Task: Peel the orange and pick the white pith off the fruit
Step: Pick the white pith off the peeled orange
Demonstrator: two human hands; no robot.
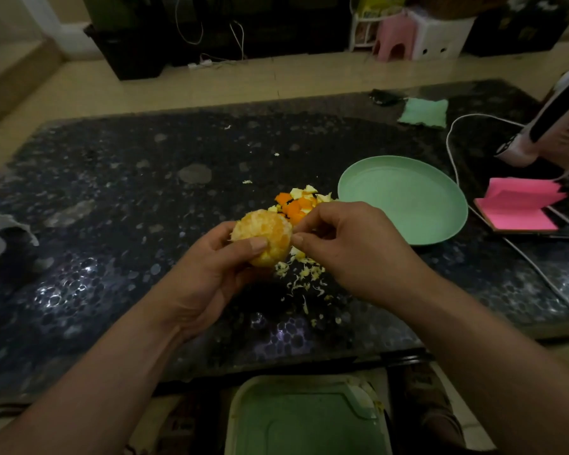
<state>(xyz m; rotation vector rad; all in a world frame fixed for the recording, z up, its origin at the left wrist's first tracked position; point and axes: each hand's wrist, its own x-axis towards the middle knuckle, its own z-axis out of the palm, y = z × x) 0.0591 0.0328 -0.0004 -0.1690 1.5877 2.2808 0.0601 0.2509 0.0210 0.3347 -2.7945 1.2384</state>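
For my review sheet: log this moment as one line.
stage: pith picking | left hand: grips round peeled orange | right hand: pinches white pith at fruit | orange peel pieces: piled on dark table

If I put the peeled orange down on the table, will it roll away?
It may roll a bit, since the orange is round. With the peel lying on the table, it is probably soft, squashy and a little sticky.
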